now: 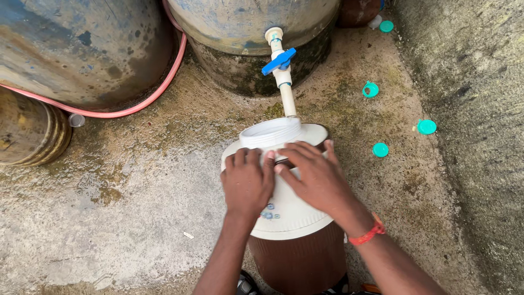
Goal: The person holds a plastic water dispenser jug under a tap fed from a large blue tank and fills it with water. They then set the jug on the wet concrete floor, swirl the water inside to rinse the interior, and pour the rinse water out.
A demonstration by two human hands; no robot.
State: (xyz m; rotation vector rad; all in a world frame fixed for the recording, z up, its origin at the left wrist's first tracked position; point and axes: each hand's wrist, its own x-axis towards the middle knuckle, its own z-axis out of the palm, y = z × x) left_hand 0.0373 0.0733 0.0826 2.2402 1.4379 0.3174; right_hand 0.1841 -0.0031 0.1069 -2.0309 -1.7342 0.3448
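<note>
Both hands lie flat on the cream top of a brown water jug (289, 218). The left hand (246, 183) and right hand (319, 177) have their fingers (305, 155) spread and pressed down, gripping nothing. Just beyond the fingertips, the jug's open mouth sits under a white tap (281, 68) with a blue handle.

Small blue printed label (269, 211) on cooler's cream top, partly hidden under left hand (248, 183).
</note>
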